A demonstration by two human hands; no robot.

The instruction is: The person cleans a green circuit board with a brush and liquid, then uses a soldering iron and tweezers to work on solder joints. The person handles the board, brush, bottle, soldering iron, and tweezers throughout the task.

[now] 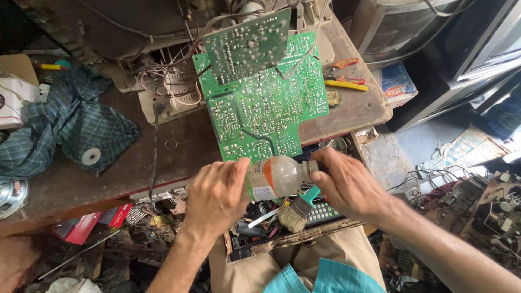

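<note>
Left hand (217, 192) grasps a small clear plastic bottle with an orange label (274, 178), held sideways; right hand (344, 182) clenches its cap end. A teal-handled bristle brush (297, 210) lies just below, a green circuit board (263, 103) above.

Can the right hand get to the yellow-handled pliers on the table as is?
Probably not right away: the right hand grips the cap end of the small bottle and a paintbrush. The pliers lie unobstructed beyond the green circuit board.
</note>
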